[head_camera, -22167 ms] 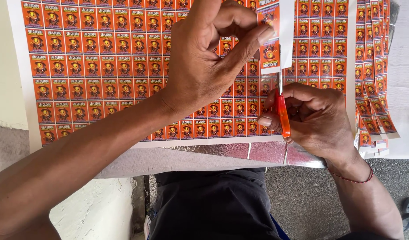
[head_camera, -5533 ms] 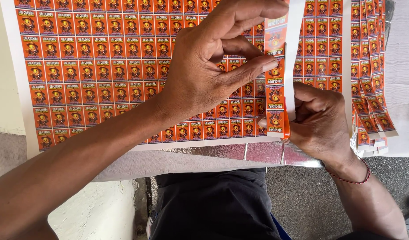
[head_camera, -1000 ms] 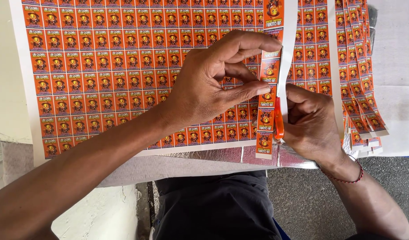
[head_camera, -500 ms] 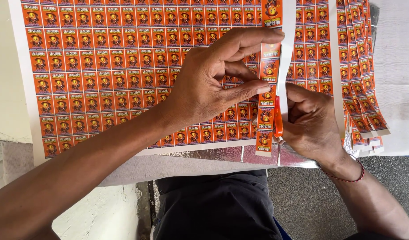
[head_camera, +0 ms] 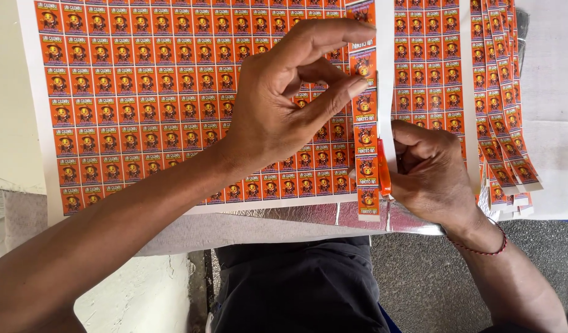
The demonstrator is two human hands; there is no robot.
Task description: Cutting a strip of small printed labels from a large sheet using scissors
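Observation:
A large sheet of small orange printed labels [head_camera: 142, 98] lies on the table. My left hand [head_camera: 284, 105] pinches a narrow strip of orange labels [head_camera: 365, 142] between thumb and fingers, holding it up over the sheet. Beside the orange strip hangs a thin white paper margin [head_camera: 386, 92]. My right hand [head_camera: 429, 172] grips orange-handled scissors [head_camera: 384, 176], whose blades run up between the orange strip and the white margin. The scissor blades are mostly hidden by the paper.
A pile of cut orange label strips [head_camera: 506, 123] lies fanned at the right on a white cloth. A silvery foil edge [head_camera: 333, 214] runs along the table front. Below are my dark trousers [head_camera: 296, 283] and a grey floor [head_camera: 419, 277].
The scissors have advanced up the strip, and more of the orange strip hangs free below. My left hand has shifted slightly up and left with it.

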